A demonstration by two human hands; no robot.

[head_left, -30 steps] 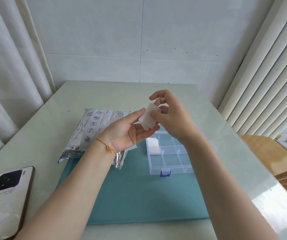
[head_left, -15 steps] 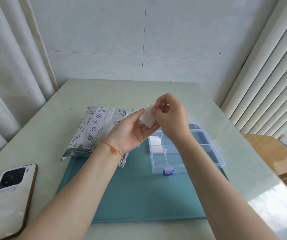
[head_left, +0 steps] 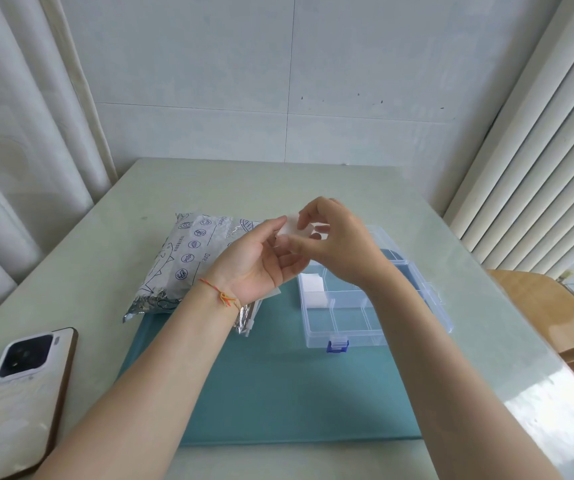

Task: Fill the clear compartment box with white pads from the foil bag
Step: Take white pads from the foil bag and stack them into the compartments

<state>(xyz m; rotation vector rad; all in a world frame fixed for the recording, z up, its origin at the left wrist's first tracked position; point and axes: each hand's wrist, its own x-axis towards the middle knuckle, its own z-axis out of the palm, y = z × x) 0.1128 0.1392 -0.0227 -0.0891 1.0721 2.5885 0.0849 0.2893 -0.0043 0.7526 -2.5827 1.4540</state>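
- Two hands meet above the table (head_left: 313,181), between the bag (head_left: 188,258) and the box (head_left: 375,317).
- Left hand (head_left: 261,258), palm up, supports a white pad (head_left: 290,226) with thumb and fingertips; a red-orange string circles its wrist.
- Right hand (head_left: 341,240) pinches the same pad from the other side, fingers curled over it.
- Foil bag lies on the table's left half, its near corner overlapping the teal mat (head_left: 278,393). Round blue icons run across it; "Date:" is legible, the other print too small to read.
- Clear box sits open on the mat, blue latch (head_left: 337,345) facing the person, lid lying back to the right.
- One far-left compartment holds pads (head_left: 313,288); the near compartments look bare.
- Phone (head_left: 18,403) lies camera-side up at the table's near left, apart from the mat.
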